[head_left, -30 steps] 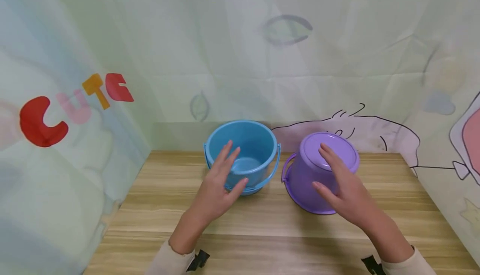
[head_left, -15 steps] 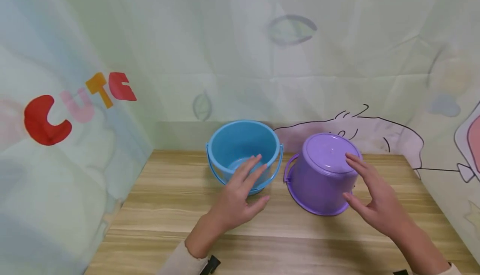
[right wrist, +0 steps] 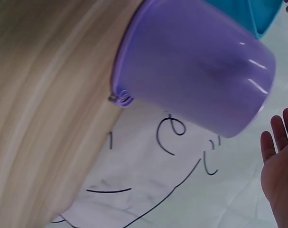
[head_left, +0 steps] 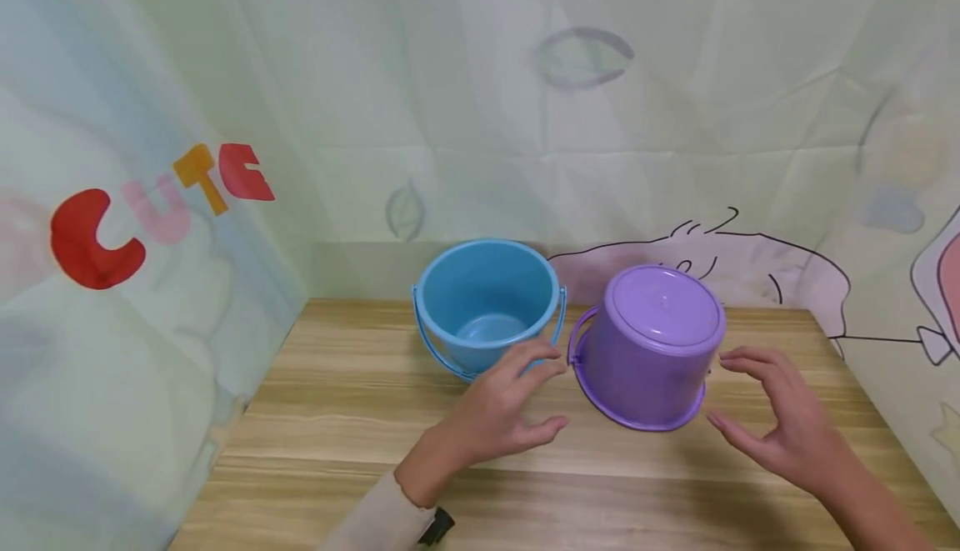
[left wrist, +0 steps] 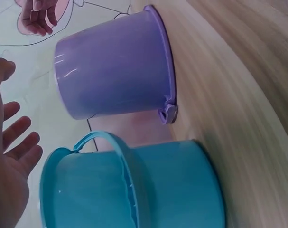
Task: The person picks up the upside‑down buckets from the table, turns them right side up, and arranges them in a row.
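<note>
A purple bucket [head_left: 648,359] stands upside down on the wooden table, its base upward and its handle low on the left side. To its left a blue bucket [head_left: 487,293] stands upright with its mouth open and its handle hanging at the front. My left hand [head_left: 498,409] hovers in front of the blue bucket, fingers spread and slightly bent, holding nothing. On the far side of the purple bucket my right hand [head_left: 787,422] is held likewise, thumb apart from the fingers. Both wrist views show the hands apart from the purple bucket [left wrist: 115,66].
The wooden table [head_left: 330,418] runs up to a printed cloth backdrop [head_left: 480,117] at the back. More cloth hangs at both sides, with the coloured letters CUTE [head_left: 97,238] on the left.
Both hands have moved right and lower; the right hand has gone from in front of the purple bucket to its right side. The buckets stay put.
</note>
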`<state>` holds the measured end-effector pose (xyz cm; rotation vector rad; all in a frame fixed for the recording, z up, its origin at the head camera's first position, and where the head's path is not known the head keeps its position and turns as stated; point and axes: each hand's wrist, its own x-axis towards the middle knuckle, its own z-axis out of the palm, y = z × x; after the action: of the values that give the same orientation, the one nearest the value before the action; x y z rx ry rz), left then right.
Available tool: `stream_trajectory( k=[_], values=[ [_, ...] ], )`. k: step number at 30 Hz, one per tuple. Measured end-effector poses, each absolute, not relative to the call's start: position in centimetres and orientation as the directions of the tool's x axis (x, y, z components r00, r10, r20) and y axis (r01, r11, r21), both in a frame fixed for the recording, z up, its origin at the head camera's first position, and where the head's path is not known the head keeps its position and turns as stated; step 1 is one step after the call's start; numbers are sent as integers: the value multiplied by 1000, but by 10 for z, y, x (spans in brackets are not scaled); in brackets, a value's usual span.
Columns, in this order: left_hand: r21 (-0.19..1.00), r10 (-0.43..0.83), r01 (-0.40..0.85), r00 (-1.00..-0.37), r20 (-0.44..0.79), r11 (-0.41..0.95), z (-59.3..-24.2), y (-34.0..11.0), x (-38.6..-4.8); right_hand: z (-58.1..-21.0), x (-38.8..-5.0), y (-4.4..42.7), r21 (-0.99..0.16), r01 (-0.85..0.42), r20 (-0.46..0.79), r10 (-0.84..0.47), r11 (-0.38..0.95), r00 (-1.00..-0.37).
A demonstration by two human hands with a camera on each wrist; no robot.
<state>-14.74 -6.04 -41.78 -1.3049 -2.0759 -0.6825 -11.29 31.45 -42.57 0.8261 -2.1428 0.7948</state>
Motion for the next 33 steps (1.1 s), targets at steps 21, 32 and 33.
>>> stream_trajectory(
  k=[21,32,33],
  values=[
    [128,755,901,-418,505,414,-452,-33,-163,-484,-134,359,-175,-718,662,-460,673,-592],
    [180,783,852,-523,336,491,-471,-22,-176,-505,-145,369,-196,-731,629,-488,653,-605],
    [182,783,845,-534,319,502,-473,-21,-177,-507,-145,369,-196,-732,627,-491,652,-605]
  ],
)
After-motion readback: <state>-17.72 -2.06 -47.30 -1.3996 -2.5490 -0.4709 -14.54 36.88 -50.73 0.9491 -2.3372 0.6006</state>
